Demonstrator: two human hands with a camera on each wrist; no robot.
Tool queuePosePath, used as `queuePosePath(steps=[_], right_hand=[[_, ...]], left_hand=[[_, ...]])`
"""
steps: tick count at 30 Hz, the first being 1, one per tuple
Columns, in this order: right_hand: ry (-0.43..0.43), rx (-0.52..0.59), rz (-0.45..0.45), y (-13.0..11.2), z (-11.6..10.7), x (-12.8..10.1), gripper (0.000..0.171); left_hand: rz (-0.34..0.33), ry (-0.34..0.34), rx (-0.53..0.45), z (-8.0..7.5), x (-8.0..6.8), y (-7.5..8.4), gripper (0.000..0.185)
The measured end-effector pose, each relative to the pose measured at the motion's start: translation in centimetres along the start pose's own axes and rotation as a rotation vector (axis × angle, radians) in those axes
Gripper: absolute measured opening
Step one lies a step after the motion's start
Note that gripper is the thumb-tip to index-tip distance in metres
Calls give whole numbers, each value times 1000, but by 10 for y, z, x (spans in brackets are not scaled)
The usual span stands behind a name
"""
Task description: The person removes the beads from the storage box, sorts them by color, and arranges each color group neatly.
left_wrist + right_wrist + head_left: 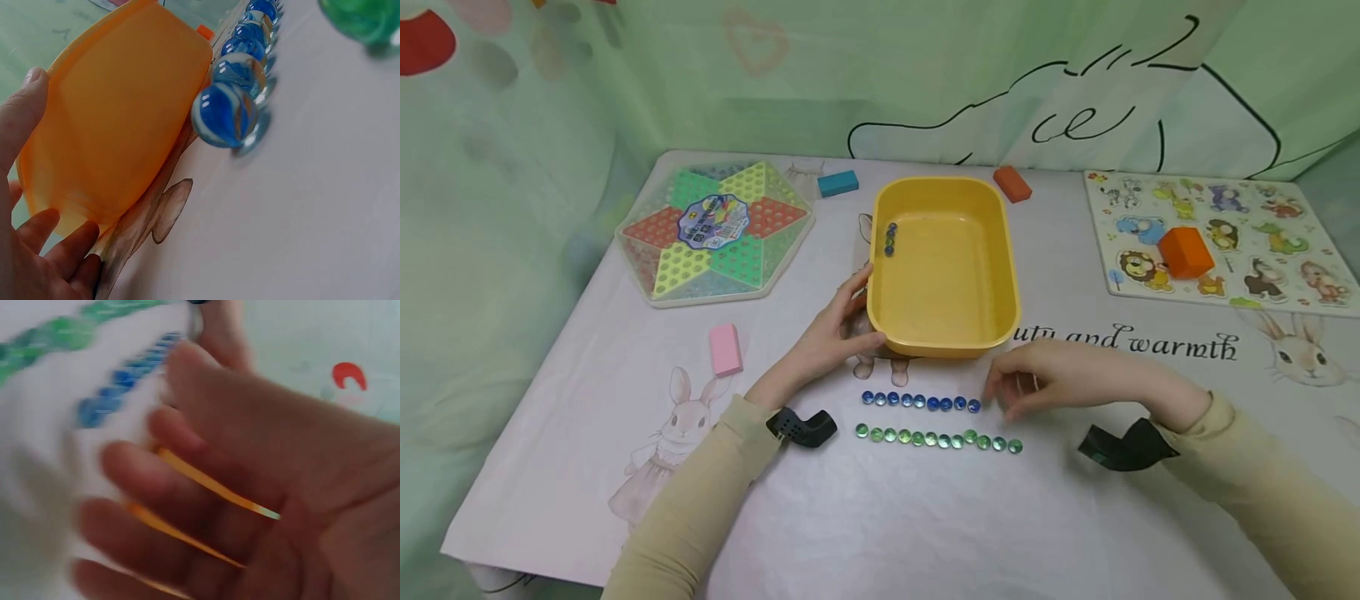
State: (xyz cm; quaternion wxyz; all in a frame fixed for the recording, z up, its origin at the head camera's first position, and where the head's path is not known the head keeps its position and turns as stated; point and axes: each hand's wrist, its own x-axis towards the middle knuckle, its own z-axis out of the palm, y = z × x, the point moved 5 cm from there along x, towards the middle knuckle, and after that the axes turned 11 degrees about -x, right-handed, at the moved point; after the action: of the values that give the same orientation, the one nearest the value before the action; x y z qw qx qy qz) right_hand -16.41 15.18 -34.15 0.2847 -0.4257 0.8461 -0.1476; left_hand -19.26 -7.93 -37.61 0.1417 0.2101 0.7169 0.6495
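Observation:
A yellow plastic tub (943,275) stands mid-table, with a few marbles (890,240) along its left inside. My left hand (833,329) grips the tub's near-left corner, thumb at the front and fingers along the side. In the left wrist view the thumb lies on the rim of the tub (125,112). Nearer to me runs a row of blue marbles (919,401), and below it a row of green marbles (931,438). Just past the blue row's right end, my right hand (1060,379) hovers with loosely bent fingers and nothing visible in it; its wrist view is blurred.
A Chinese checkers board (715,229) lies at the left. A pink block (726,350), a blue block (838,183) and a red block (1012,184) lie around the tub. An orange block (1186,252) sits on the animal puzzle board (1225,237) at the right.

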Motion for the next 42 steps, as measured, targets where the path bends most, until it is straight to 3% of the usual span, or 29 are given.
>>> queuePosePath(steps=[4,9,15,21,32,42], right_hand=[[-76,-1,-50,-15,-20,4,17],[-85,14,-86,-23,-46,19,18],[-57,25,-23,-14,-76,46,17],[29,71,62,8,-95,81,21],[198,15,186,45,-104,132,24],[175,-122,249,49,-91,163,30]], left_hand=[[0,0,7,-1,0,-1,83],[21,-11,4,-1,0,-3,83],[24,-15,3,-1,0,-2,83],[9,-15,2,0,-1,-2,83],[54,-12,-5,-6,9,-34,90],[46,3,9,-7,8,-34,86]])
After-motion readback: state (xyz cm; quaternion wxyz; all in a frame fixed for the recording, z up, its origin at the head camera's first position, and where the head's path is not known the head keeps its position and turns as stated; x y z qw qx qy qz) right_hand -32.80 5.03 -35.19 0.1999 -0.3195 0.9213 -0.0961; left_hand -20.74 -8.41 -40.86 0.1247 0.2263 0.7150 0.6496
